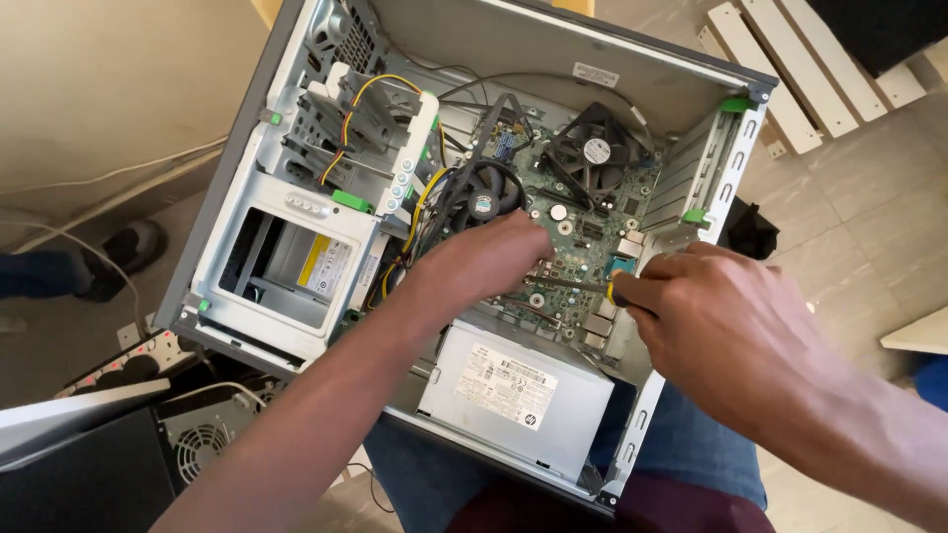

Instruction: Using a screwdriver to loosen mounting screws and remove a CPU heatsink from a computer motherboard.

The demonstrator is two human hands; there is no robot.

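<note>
Screwdriver [578, 284] with a slim metal shaft and a yellow-and-black handle lies level across the green motherboard [583, 232], and we grip its handle in our right hand [726, 331], fingers clenched around it. The shaft runs left from that fist toward our left hand [494, 259], whose fingertips press down on the board right where the tip ends; whether they pinch anything small we cannot tell, since the hand covers the spot.

The board sits inside an open grey metal desktop computer case [553, 44], which rests on our lap over blue jeans [691, 434]. On the far side of the board stands a black round cooling fan [594, 150] with a white centre label, and just left of our left hand a second black cooler fan with a blue hub [484, 202]. Near us, touching the lower edge of the board area, lies the silver box-shaped power supply [513, 395] with a white sticker. To the left is the pale grey drive cage [296, 257], with yellow, red and black wires [360, 123] looping over it toward the board.

Left and near, on the floor, stands another dark computer case with a vented fan grille [193, 444], and beside it a white power strip [128, 360]. Far right lie pale wooden slats [780, 59].
</note>
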